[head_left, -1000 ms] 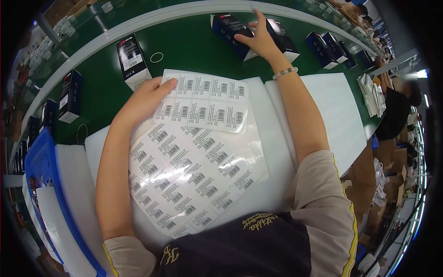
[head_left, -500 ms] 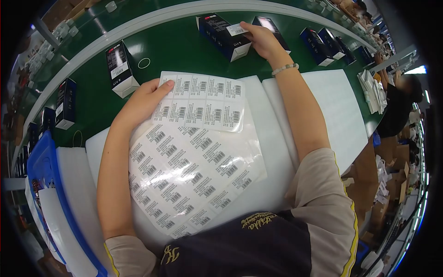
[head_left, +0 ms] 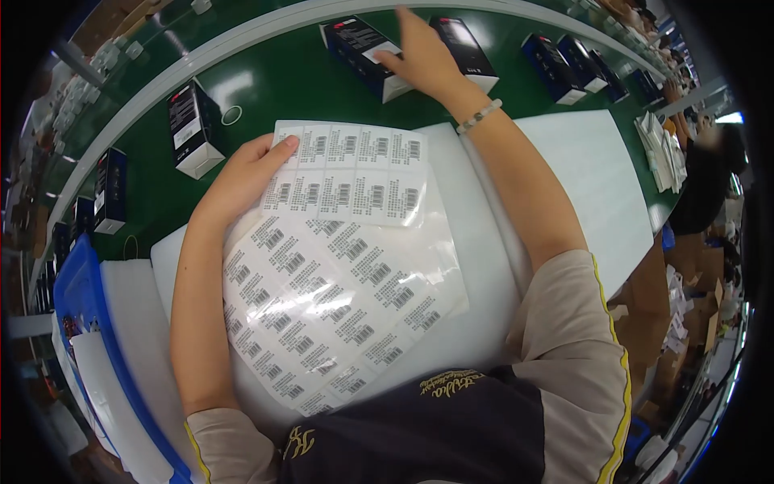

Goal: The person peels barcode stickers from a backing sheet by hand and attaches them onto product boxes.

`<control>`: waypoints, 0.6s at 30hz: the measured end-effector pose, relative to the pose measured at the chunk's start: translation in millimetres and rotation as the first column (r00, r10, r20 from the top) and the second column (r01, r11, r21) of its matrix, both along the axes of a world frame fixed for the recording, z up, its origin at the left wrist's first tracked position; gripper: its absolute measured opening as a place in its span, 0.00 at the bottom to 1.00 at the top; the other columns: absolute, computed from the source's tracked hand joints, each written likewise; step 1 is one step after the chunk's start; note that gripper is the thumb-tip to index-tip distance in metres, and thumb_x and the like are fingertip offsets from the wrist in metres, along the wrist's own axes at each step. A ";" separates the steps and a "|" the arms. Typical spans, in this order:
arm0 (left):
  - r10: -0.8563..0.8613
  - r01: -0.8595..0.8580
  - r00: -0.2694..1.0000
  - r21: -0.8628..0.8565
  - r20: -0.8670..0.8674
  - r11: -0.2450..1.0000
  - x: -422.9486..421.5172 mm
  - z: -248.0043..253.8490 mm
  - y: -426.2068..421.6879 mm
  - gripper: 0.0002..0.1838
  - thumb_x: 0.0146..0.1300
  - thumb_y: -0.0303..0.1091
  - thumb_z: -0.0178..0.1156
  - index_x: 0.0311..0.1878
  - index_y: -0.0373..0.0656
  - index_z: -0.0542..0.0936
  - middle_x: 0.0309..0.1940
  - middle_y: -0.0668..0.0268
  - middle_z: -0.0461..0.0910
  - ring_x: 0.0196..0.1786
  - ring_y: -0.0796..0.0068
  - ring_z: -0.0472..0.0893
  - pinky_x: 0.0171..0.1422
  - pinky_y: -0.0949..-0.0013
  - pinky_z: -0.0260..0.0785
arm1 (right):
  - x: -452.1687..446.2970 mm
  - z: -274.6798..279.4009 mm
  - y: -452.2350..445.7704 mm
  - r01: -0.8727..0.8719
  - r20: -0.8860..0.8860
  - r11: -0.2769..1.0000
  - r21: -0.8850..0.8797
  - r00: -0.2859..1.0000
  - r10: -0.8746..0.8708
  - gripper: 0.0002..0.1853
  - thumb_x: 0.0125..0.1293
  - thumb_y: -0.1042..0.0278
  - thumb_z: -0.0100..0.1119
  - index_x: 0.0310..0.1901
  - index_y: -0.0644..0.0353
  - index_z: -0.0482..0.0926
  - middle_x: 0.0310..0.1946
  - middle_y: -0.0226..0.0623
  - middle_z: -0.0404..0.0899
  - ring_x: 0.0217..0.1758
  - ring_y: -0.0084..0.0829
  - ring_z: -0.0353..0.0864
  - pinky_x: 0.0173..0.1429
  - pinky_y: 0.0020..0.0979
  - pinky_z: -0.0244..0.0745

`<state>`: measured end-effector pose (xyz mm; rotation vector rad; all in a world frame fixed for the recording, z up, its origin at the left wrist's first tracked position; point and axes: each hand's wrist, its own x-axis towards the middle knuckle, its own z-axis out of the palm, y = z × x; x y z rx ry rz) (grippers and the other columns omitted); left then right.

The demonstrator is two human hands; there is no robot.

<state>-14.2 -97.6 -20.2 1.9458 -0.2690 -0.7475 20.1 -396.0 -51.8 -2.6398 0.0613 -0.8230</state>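
Green, glossy work surface (head_left: 282, 73) curves across the scene, bounded at far left by a pale rail (head_left: 173, 64). White foam pads (head_left: 564, 177) line its near side. At near left, a blue plastic tray (head_left: 90, 298) presents its raised rim. From where I stand, glossy white barcode-label sheets (head_left: 339, 310) overlap on the pads, and a smaller white label sheet (head_left: 347, 165) lies across their far end, its far edge meeting the green.

Of the dark printed cartons, one (head_left: 355, 48) lies far centre, a second (head_left: 463, 52) just to its right, and a third (head_left: 185, 133) to the left, a broad green stretch between third and first. The left hand (head_left: 251, 168) pinches the smaller sheet's far-left corner, thumb on top. The right hand (head_left: 426, 60) spreads wide over the far-centre carton; I can't tell whether they touch. A beaded bracelet (head_left: 479, 117) circles that wrist. A thin pale ring (head_left: 231, 115) lies right of the third carton.
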 end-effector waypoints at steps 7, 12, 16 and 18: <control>0.044 -0.044 0.999 -0.071 -0.013 0.996 -1.1 2.8 -2.0 0.21 0.66 0.45 0.54 0.49 0.33 0.77 0.33 0.59 0.82 0.27 0.82 0.79 0.28 0.83 0.70 | -30.0 -5.0 31.1 -0.272 -0.179 0.869 -0.414 0.960 0.215 0.28 0.69 0.42 0.45 0.60 0.54 0.70 0.60 0.40 0.69 0.59 0.40 0.71 0.66 0.51 0.59; 0.156 -0.166 0.986 -0.218 -0.062 0.962 5.7 1.8 6.8 0.21 0.66 0.45 0.55 0.47 0.34 0.77 0.33 0.60 0.82 0.28 0.82 0.79 0.28 0.83 0.70 | -49.0 67.7 60.2 -0.332 -0.576 0.788 0.518 0.546 0.609 0.21 0.65 0.49 0.56 0.50 0.58 0.78 0.47 0.39 0.78 0.42 0.29 0.79 0.51 0.31 0.74; 0.324 -0.344 0.939 -0.273 -0.118 0.898 10.4 1.6 -0.5 0.20 0.65 0.45 0.56 0.46 0.34 0.77 0.33 0.61 0.82 0.28 0.82 0.79 0.28 0.82 0.70 | -57.1 75.6 56.2 -0.361 -0.551 0.782 0.508 0.561 0.618 0.16 0.61 0.58 0.62 0.44 0.60 0.80 0.38 0.36 0.81 0.31 0.21 0.77 0.38 0.20 0.73; 0.379 -0.400 0.916 -0.286 -0.129 0.871 8.6 7.1 -7.4 0.20 0.65 0.45 0.56 0.46 0.35 0.78 0.33 0.61 0.82 0.28 0.82 0.79 0.28 0.82 0.70 | -58.0 77.0 48.2 -0.376 -0.533 0.775 0.507 0.570 0.625 0.14 0.60 0.60 0.64 0.42 0.60 0.81 0.35 0.35 0.81 0.28 0.18 0.76 0.34 0.16 0.72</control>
